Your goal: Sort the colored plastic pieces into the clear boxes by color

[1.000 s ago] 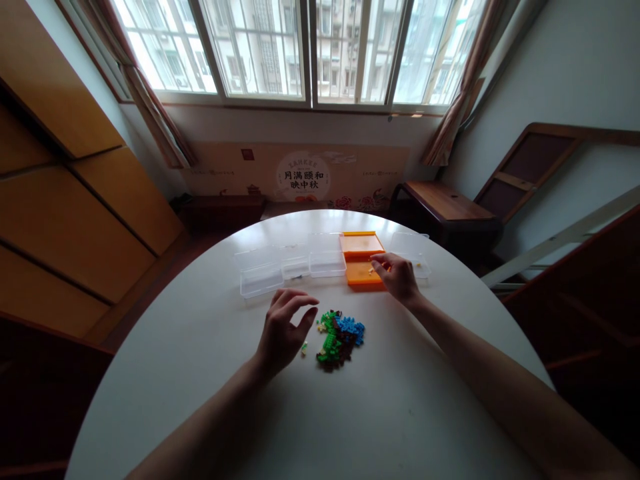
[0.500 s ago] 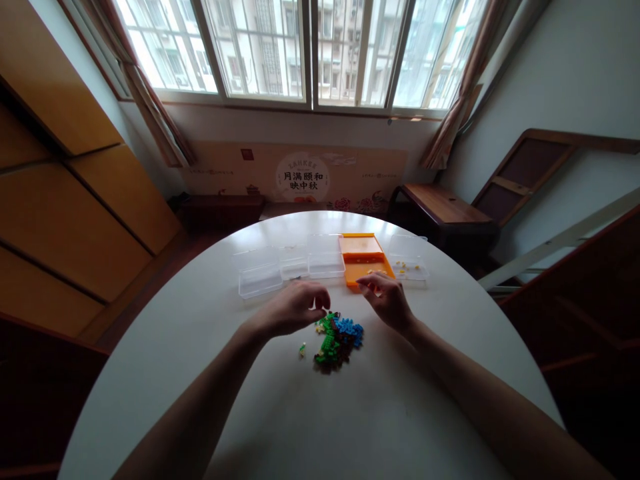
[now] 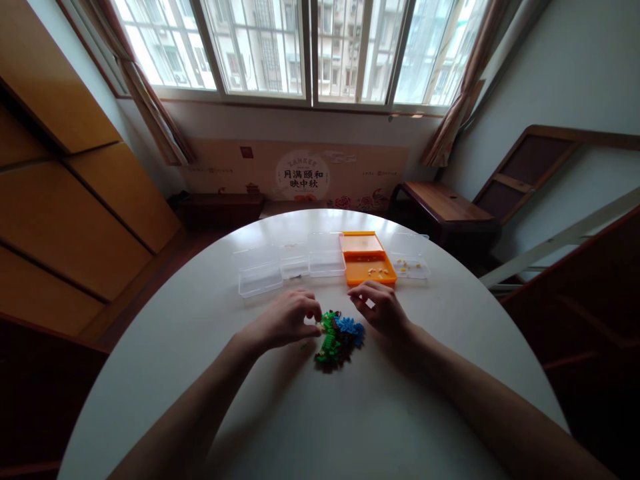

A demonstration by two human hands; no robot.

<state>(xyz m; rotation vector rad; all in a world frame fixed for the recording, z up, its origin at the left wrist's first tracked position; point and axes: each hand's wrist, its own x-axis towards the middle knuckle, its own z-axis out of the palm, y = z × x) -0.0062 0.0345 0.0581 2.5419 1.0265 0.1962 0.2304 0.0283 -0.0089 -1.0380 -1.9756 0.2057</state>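
Note:
A small heap of tiny building bricks lies on the white table, with green bricks [image 3: 330,347] on its left, blue bricks [image 3: 349,328] on its right and dark brown bricks [image 3: 345,359] beneath. My left hand [image 3: 290,319] is at the heap's left edge, its thumb and index finger apart beside a small pale piece. My right hand [image 3: 377,308] hovers at the upper right of the heap, fingers curled, thumb and fingertips slightly apart, nothing visible between them. Beyond it, an open orange box [image 3: 355,272] holds several small pale pieces [image 3: 379,271].
Clear plastic boxes [image 3: 260,281] with raised lids stand in a row left of the orange box. Another clear box [image 3: 417,270] at the right holds several yellow pieces [image 3: 403,264]. The round table's far edge [image 3: 320,212] curves behind them.
My right hand has drawn back from the orange box toward the heap, uncovering the pale pieces inside. My left hand has lowered slightly to the heap's left edge.

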